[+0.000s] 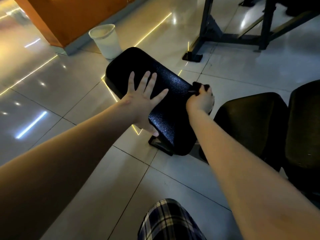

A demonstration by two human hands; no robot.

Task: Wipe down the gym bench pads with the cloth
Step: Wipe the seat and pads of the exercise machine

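Observation:
A black textured bench pad [166, 108] runs from the upper left toward the lower right in the middle of the view. My left hand [145, 99] lies flat on its top with fingers spread, thumb hooked over the near left edge. My right hand [201, 99] is closed around a dark bunched cloth [200, 86] pressed against the pad's right edge. Most of the cloth is hidden inside the fist.
Two more dark pads [251, 125] stand close on the right. A white waste bin [106, 40] sits on the tiled floor behind the pad, next to an orange wall block [69, 16]. A dark metal machine frame [230, 30] stands at the back right. My plaid-clad knee [169, 220] shows at the bottom.

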